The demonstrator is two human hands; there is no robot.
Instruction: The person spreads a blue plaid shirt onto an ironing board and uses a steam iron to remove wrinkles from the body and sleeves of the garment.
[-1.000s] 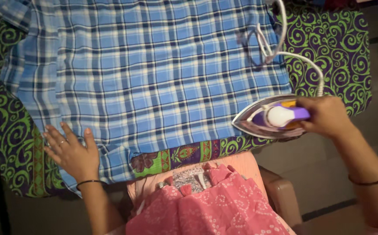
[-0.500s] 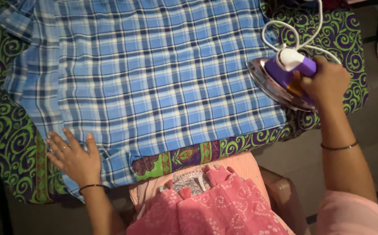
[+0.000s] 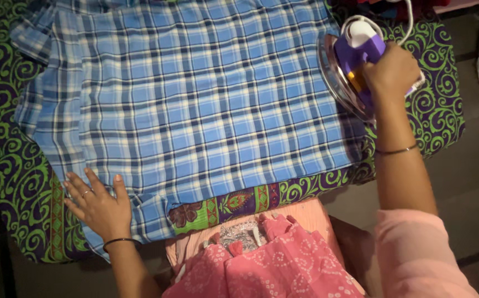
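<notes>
Since a moment ago my right hand (image 3: 393, 70) has carried the purple and white iron (image 3: 352, 65) up from the tabletop's near edge to its far right corner, where my grip is closed round the handle and the soleplate stands tilted beside the blue checked shirt (image 3: 189, 105). My left hand (image 3: 97, 205) stays open, flat on the shirt's near hem. The shirt lies spread over a green and purple swirl-patterned cloth (image 3: 24, 182); dim floor (image 3: 471, 165) lies beyond.
</notes>
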